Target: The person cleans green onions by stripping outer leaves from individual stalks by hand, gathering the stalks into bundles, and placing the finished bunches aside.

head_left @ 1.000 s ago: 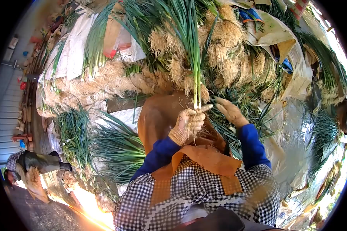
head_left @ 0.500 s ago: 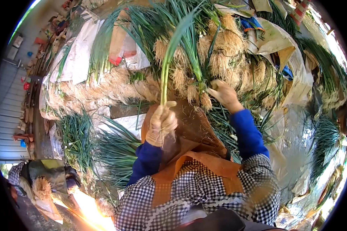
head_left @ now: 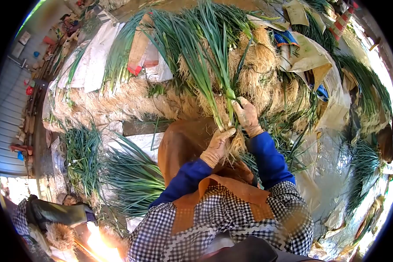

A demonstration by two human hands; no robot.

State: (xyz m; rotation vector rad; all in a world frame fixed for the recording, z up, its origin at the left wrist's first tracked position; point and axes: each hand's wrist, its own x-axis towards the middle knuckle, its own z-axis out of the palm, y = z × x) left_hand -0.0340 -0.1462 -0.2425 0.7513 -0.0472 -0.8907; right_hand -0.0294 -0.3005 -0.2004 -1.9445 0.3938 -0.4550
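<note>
We seem mid-grip: our left hand (head_left: 219,145) holds slender, green, white-based leafy stalks (head_left: 216,112), our right hand's (head_left: 248,117) fingers pinch higher; the next move calls for steadiness.

I see floor (head_left: 44,162) w/ white sheet (head_left: 140,142) on it, onion bunch (head_left: 133,177) atop; leaf pile (head_left: 82,159) just L, onion heap (head_left: 118,102) beyond.
</note>
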